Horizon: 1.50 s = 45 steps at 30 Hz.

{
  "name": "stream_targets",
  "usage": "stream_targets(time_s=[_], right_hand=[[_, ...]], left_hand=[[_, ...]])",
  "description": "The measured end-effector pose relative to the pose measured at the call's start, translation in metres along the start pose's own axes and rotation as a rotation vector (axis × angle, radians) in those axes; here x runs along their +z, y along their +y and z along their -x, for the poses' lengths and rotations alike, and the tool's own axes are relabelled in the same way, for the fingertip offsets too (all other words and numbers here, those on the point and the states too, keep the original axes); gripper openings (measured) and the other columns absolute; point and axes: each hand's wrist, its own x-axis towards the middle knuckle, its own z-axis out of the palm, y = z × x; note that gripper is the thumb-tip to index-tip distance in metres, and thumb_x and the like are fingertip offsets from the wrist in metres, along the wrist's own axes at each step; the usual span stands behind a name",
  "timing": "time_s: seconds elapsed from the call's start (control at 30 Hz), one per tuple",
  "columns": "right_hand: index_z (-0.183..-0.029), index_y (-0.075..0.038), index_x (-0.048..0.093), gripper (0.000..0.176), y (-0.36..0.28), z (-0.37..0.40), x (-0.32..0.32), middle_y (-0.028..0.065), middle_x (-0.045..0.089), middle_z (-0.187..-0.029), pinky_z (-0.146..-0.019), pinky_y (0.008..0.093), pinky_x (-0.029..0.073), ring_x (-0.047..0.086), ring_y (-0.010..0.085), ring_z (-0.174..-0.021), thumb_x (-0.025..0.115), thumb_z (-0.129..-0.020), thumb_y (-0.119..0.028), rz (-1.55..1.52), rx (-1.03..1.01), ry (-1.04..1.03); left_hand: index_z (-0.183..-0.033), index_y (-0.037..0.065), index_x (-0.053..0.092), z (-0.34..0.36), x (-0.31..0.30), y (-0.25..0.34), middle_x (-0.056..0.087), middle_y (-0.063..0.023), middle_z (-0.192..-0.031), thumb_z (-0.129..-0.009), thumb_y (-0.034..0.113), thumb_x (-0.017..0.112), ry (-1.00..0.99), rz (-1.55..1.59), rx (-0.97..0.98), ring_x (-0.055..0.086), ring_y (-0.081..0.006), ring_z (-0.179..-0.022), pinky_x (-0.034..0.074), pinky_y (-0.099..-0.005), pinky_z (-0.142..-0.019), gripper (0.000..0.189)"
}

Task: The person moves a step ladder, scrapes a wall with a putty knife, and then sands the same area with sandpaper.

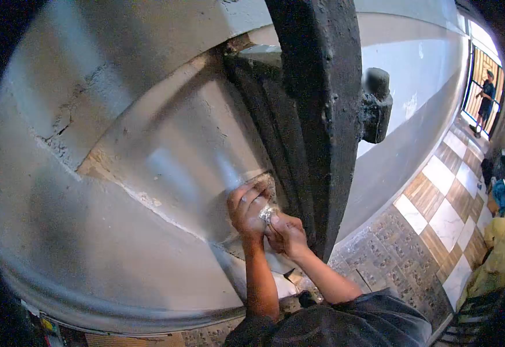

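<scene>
My left hand [248, 209] is raised against the grey wall panel [189, 139], its fingers curled near a rough-edged patch beside the dark metal frame. Close beside it, my right hand [287, 234] is closed, with thumb and fingers round a small shiny silvery piece [267, 214]. The piece sits between both hands, and most of it is hidden by the fingers, so its kind cannot be made out. Just right of the hands rises a thick dark metal post [327, 115], with a knobbed metal fitting [376, 107] on its far side.
Cracked plaster [61, 130] runs along the wall at left. A patterned grey floor [397, 248] meets checkered brown and white tiles [449, 222] on the right. A yellowish cloth or bag [498, 243] lies at the right edge. Another person [485, 103] stands by a slatted gate far off.
</scene>
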Motion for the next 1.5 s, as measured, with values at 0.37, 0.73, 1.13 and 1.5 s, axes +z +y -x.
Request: stream_targets(time_s=[0.37, 0.73, 1.13, 1.5], right_hand=[[-0.088, -0.007, 0.057, 0.021, -0.017, -0.015, 0.0, -0.0061, 0.049, -0.069, -0.046, 0.0203, 0.033, 0.042, 0.0033, -0.057, 0.051, -0.089, -0.027, 0.092, 0.035, -0.08], [-0.098, -0.004, 0.058, 0.031, 0.01, 0.053, -0.021, -0.0002, 0.049, -0.067, -0.053, 0.0236, 0.038, 0.044, 0.0064, -0.061, 0.048, -0.089, -0.033, 0.435, 0.169, -0.223], [-0.084, -0.01, 0.054, 0.023, -0.036, 0.222, -0.287, -0.0049, 0.042, -0.057, -0.035, 0.0199, 0.031, 0.038, 0.0036, -0.043, 0.045, -0.091, -0.03, -0.07, 1.106, -0.174], [-0.077, -0.007, 0.057, 0.013, 0.066, 0.258, -0.516, 0.004, 0.052, -0.061, -0.041, 0.0328, 0.038, 0.048, 0.0187, -0.048, 0.049, -0.079, -0.017, 0.143, 0.688, 0.785]], left_hand=[[-0.072, 0.005, 0.063, -0.02, 0.001, -0.001, 0.065, -0.0059, -0.084, -0.066, 0.005, 0.065, 0.105, -0.011, -0.067, 0.058, -0.0233, -0.087, 0.046, -0.0346, -0.077, 0.007], [-0.078, 0.008, 0.063, 0.056, -0.043, 0.037, 0.063, -0.0064, -0.084, -0.084, 0.048, 0.046, 0.141, -0.07, 0.001, 0.056, -0.0258, -0.083, 0.043, -0.0417, -0.076, 0.044], [-0.087, 0.014, 0.064, 0.158, -0.065, 0.156, 0.062, 0.0035, -0.088, -0.07, 0.007, 0.061, -0.812, 0.681, 0.017, 0.056, -0.018, -0.081, 0.035, -0.041, -0.088, 0.018], [-0.091, 0.007, 0.063, 0.103, 0.006, 0.229, 0.063, -0.0078, -0.084, -0.074, 0.008, 0.059, -0.908, 1.055, 0.119, 0.059, -0.023, -0.082, 0.043, -0.0358, -0.076, 0.018]])
